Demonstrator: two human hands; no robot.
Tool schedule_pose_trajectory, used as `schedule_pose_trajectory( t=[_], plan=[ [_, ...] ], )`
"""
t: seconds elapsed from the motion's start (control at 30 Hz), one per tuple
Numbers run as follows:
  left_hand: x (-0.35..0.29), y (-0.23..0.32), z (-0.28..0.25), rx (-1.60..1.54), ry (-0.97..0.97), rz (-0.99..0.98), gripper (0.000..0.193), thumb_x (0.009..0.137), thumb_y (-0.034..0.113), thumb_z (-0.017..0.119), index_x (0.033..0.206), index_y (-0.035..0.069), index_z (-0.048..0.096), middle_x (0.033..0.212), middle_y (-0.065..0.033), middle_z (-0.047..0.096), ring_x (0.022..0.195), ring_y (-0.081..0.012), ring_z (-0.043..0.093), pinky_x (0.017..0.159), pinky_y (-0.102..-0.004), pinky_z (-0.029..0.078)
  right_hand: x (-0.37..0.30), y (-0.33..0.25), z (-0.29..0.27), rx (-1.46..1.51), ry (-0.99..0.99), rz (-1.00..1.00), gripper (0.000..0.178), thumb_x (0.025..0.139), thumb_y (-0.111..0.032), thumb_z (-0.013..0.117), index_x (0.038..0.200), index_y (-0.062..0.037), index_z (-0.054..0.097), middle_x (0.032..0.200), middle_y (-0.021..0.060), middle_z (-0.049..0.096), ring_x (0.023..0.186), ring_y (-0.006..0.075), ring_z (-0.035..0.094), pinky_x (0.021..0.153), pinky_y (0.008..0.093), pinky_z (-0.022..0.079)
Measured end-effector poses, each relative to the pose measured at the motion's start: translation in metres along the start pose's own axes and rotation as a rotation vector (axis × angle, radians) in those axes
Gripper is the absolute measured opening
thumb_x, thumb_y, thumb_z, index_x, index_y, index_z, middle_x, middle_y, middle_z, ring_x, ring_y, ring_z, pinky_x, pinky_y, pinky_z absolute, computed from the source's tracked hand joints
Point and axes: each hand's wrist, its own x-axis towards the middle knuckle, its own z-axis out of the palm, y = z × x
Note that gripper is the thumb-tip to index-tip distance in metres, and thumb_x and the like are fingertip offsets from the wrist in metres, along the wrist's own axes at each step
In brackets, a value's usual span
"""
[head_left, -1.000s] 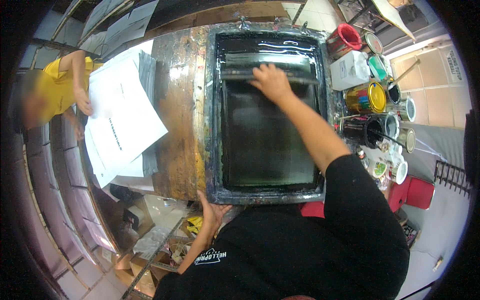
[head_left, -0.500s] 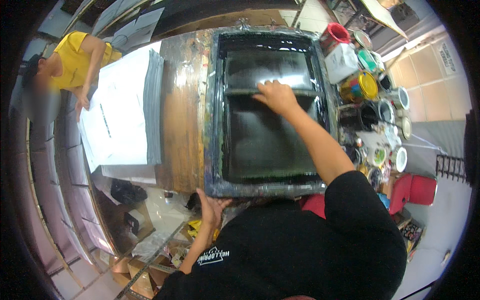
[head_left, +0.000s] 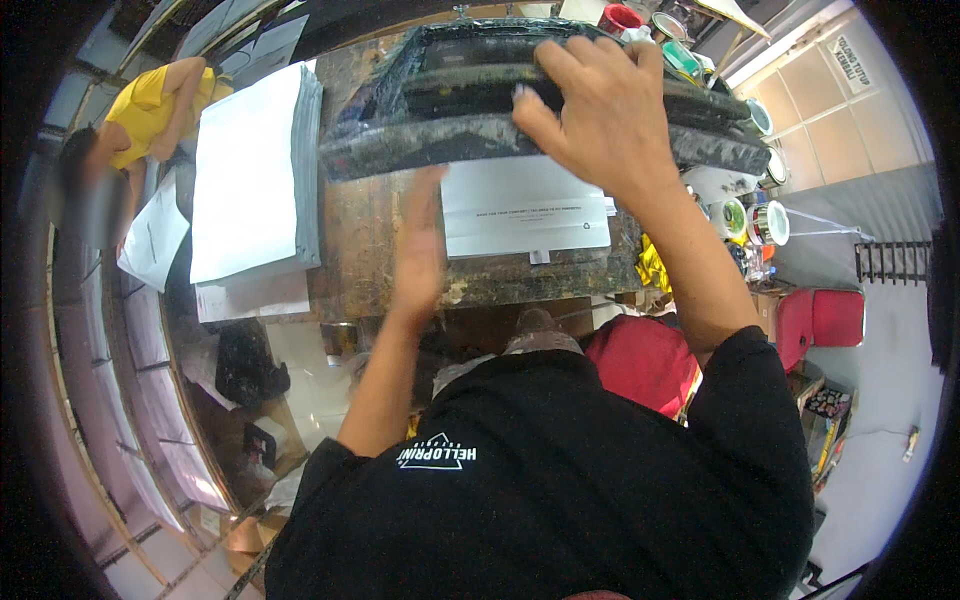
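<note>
A dark, ink-smeared screen printing frame (head_left: 350,150) is tilted up, with its near edge raised off the wooden table. My right hand (head_left: 610,115) is at the frame, its fingers curled over the squeegee (head_left: 465,92), a long dark bar lying across the frame. Below the raised edge, a white printed sheet (head_left: 525,215) lies on the table. My left hand (head_left: 420,240) hovers just left of that sheet, blurred by motion; its fingers look stretched out and nothing shows in them.
A tall stack of white paper (head_left: 250,180) stands at left on the worn table (head_left: 365,230). Beyond it a person in yellow (head_left: 160,110) handles a loose sheet (head_left: 160,230). Paint tubs and cans (head_left: 768,222) crowd the right side. A red seat (head_left: 645,360) is below the table's near edge.
The frame has gone from lying flat to tilted up, uncovering the printed sheet. My left hand has moved up from the near edge to beside the sheet. My right hand has risen with the squeegee.
</note>
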Motion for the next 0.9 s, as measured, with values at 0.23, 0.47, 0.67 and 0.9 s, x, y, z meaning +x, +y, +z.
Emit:
schedule_pose_trajectory(
  t=[0.23, 0.47, 0.67, 0.9],
  plan=[
    [-0.062, -0.171, 0.055, 1.237, -0.131, -0.222, 0.112, 0.087, 0.088, 0.034, 0.163, 0.006, 0.022, 0.167, -0.0311, 0.004, 0.156, -0.0460, -0.002, 0.113, -0.0737, -0.014, 0.055, 0.015, -0.008, 0.095, 0.026, -0.012, 0.036, 0.086, -0.036, 0.063, 0.078, -0.0008, 0.064, 0.066, 0.0140, 0.060, 0.065, 0.0325, 0.060, 0.077, 0.0459, 0.041],
    [0.024, -0.081, 0.063, 1.030, -0.052, -0.041, 0.081, 0.092, 0.054, 0.068, 0.145, -0.004, 0.049, 0.146, -0.0213, 0.056, 0.143, -0.0376, 0.045, 0.121, -0.0655, 0.015, 0.118, 0.037, -0.027, 0.200, -0.037, 0.025, 0.035, 0.085, -0.035, 0.063, 0.077, -0.0007, 0.061, 0.068, 0.0150, 0.060, 0.066, 0.0318, 0.059, 0.077, 0.0455, 0.040],
    [0.071, -0.052, 0.037, 0.466, 0.427, 0.064, 0.047, 0.085, 0.003, 0.074, 0.131, 0.004, 0.066, 0.121, -0.0148, 0.072, 0.087, -0.0182, 0.072, 0.062, -0.0318, 0.055, 0.142, 0.062, -0.016, 0.161, -0.103, 0.012, 0.035, 0.088, -0.035, 0.062, 0.091, -0.0005, 0.064, 0.080, 0.0178, 0.064, 0.075, 0.0343, 0.060, 0.082, 0.0446, 0.042],
    [0.045, -0.002, -0.236, 0.465, 0.480, -0.372, 0.079, 0.074, -0.014, 0.053, 0.151, 0.001, 0.043, 0.138, -0.0160, 0.056, 0.105, -0.0220, 0.066, 0.080, -0.0292, 0.057, 0.149, 0.067, -0.010, 0.081, -0.124, 0.037, 0.039, 0.091, -0.035, 0.060, 0.107, -0.0002, 0.068, 0.094, 0.0211, 0.068, 0.085, 0.0371, 0.061, 0.088, 0.0436, 0.044]
  ],
)
